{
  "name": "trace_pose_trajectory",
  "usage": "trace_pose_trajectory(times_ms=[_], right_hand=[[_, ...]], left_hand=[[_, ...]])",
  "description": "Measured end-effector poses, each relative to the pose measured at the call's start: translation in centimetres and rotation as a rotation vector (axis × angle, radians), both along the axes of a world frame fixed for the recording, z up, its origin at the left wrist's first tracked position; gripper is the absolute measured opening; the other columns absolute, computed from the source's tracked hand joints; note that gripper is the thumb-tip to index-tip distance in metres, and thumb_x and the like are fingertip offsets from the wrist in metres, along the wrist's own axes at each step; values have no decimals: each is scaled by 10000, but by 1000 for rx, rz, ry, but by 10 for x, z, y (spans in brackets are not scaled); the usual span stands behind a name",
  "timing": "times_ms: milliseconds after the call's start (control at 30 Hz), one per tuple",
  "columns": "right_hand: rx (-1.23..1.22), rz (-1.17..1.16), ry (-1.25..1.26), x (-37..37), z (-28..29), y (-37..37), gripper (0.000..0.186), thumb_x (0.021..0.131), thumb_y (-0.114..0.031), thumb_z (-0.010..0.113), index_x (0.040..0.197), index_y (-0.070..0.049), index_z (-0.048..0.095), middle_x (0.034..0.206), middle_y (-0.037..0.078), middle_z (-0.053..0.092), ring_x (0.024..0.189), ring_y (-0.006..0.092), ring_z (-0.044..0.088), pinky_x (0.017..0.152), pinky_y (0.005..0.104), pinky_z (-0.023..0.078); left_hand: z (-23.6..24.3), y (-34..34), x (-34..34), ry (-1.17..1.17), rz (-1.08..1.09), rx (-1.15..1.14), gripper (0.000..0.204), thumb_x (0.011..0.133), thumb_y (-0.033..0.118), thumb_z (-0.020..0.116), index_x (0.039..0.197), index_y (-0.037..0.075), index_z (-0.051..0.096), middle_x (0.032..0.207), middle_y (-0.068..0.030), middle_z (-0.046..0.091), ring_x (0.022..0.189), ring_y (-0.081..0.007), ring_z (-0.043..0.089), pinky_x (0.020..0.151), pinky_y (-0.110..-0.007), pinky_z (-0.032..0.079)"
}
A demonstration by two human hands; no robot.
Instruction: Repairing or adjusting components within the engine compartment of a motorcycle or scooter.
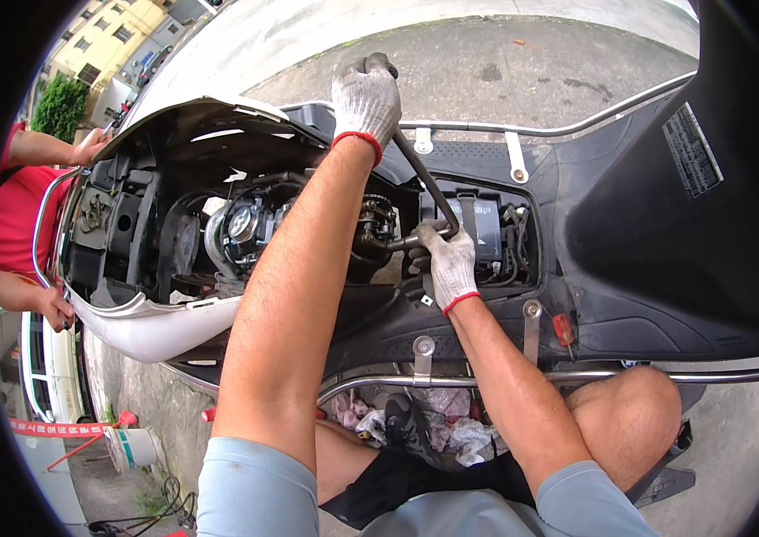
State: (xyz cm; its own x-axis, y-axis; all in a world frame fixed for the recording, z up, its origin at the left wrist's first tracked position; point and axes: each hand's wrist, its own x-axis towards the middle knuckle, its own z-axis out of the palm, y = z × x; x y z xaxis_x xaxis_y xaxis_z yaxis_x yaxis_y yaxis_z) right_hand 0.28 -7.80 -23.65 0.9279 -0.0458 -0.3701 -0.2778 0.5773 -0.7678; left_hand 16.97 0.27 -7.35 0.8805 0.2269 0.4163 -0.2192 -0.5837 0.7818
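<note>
My left hand (pixel 366 94), in a white knit glove with a red cuff and dark fingers, is closed round the upper end of a long L-shaped wrench (pixel 427 172). My right hand (pixel 449 259), gloved alike, grips the wrench's bend low over the scooter. From there the short arm of the wrench reaches left to the exposed engine (pixel 375 224), where its tip meets dark metal parts. Just right of my right hand, a battery (pixel 487 224) sits in an uncovered bay. My left forearm hides part of the engine.
A red-handled screwdriver (pixel 563 329) lies on the scooter's footboard (pixel 648 327). Chrome rails (pixel 594 123) run along both sides. At the far left, a person in red (pixel 26 215) holds the body shell (pixel 165 331). Crumpled rags (pixel 451 421) lie by my shoe; a bucket (pixel 133 447) stands lower left.
</note>
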Motion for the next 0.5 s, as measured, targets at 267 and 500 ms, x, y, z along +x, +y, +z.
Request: trace_pose_trajectory(times_ms=[267,500], right_hand=[[-2,-8,-10,2,-6,3,136,913,-99,715,1011,-32,650,797,68,680,577,129,652,475,259,537],[7,2,4,1,-1,-1,123,906,-85,704,1009,-30,662,815,68,690,594,131,661,483,259,536]], left_hand=[[2,1,-2,-29,-5,44,378,971,306,518,874,-17,691,588,-103,554,473,-206,549,525,-364,454],[8,-7,-11,59,-7,-47,377,962,303,515,878,-20,689,589,-99,547,492,-209,559,532,-365,452]])
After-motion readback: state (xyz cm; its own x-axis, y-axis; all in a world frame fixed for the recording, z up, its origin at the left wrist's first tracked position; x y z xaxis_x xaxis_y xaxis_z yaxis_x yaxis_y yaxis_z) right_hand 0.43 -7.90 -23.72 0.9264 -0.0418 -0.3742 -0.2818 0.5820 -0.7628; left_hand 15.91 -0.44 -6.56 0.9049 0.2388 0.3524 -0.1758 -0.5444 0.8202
